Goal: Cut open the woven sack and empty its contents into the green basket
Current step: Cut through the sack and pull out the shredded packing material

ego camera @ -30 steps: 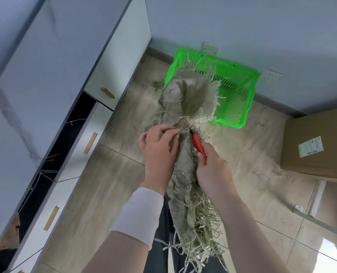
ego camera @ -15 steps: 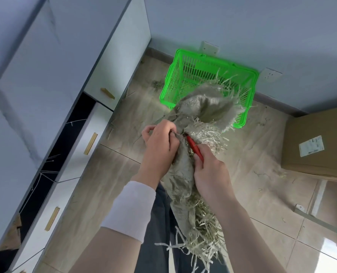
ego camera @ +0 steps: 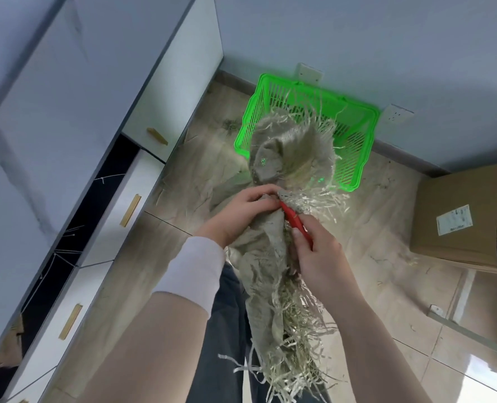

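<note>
The upper end of the sack (ego camera: 273,257) has swung again. Half a second ago it leaned to the right; now it stands more straight and covers the near left part of the basket (ego camera: 357,146). More paper strips (ego camera: 317,199) stick out at the cut than one second ago, so the opening seems to grow. I judge the cutting step is not finished, and no clear pile of strips shows in the basket yet.

The left hand (ego camera: 241,212) reaches from the left and pinches the cloth just beside the cut, with fingers curled on the fabric. The right hand (ego camera: 320,257) is closed around a red cutter (ego camera: 295,222), thumb along its handle; the tip points far and left into the sack, almost touching the left fingers. This closeness may be a risk for them.

The sack hangs between both hands, above the floor and the person's legs, its lower end frayed. A box (ego camera: 459,216) stands at the right.
</note>
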